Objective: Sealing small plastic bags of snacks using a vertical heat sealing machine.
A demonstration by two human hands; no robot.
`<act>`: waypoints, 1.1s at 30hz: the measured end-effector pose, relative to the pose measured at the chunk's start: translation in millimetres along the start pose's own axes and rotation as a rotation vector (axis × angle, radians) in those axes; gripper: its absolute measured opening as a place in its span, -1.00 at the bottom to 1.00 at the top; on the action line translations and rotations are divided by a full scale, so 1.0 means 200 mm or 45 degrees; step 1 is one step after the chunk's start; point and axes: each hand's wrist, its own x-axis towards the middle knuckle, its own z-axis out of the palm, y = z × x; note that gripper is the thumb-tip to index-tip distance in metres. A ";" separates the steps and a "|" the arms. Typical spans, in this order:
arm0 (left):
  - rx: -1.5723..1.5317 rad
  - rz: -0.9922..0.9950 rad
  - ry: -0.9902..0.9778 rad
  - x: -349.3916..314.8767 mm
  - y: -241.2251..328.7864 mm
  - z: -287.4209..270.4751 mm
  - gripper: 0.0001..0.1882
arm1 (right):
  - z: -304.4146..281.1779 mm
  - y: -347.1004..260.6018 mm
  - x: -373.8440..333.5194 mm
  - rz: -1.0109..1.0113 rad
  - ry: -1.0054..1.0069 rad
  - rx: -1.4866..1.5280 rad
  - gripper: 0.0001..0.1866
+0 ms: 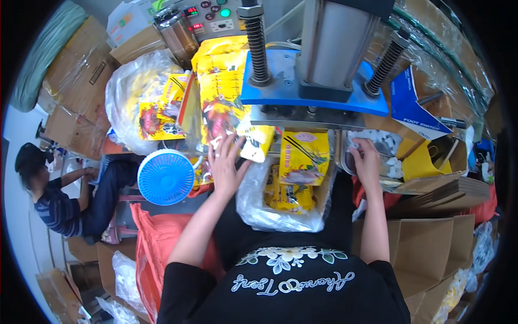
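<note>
My left hand point(225, 164) rests with its fingers spread on a stack of yellow printed food packets point(222, 89), at the packets' near end. My right hand point(367, 162) is at the left side of a clear plastic tub point(392, 182) with small white pieces in it. Its fingers are curled together, and whatever they pinch is too small to make out. Between my hands, a yellow packet point(305, 156) lies under the press head point(313, 116). Just below it, a plastic-lined box point(253, 208) on my lap holds more yellow packets point(291, 197).
A blue round fan point(165, 177) stands left of my left hand. Behind it is a clear bag point(127, 97) of yellow packets. At the right are an opened blue-and-white box point(413, 102) and cardboard cartons point(426, 243). Another person point(65, 194) sits at the far left.
</note>
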 end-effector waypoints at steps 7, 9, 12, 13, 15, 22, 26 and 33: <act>-0.657 -0.183 0.185 0.00 0.11 -0.17 -0.89 | -0.08 -0.06 -0.07 0.223 0.016 0.272 -0.79; -1.199 -0.300 0.047 -0.05 0.22 -0.15 -0.87 | -0.08 -0.18 -0.08 0.209 -0.044 0.344 -0.79; -1.178 -0.367 -0.224 -0.14 0.32 -0.02 -0.88 | -0.07 -0.43 -0.10 0.044 -0.216 0.368 -0.78; -1.091 -0.419 -0.348 -0.16 0.34 0.00 -0.88 | -0.06 -0.48 -0.12 -0.048 -0.281 0.325 -0.77; -1.115 -0.401 -0.414 -0.22 0.39 0.03 -0.86 | -0.05 -0.55 -0.12 -0.092 -0.523 0.251 -0.74; -1.283 -0.469 -0.655 -0.26 0.36 0.15 -0.75 | 0.05 -0.49 -0.13 -0.001 -0.527 0.477 -0.66; -1.560 -0.791 -0.511 -0.07 0.47 0.14 -0.65 | 0.03 -0.35 -0.13 -0.139 -0.097 0.280 -0.55; -2.073 -1.138 -0.532 0.13 0.51 0.20 -0.74 | -0.10 -0.15 -0.20 0.254 -0.047 0.352 -0.75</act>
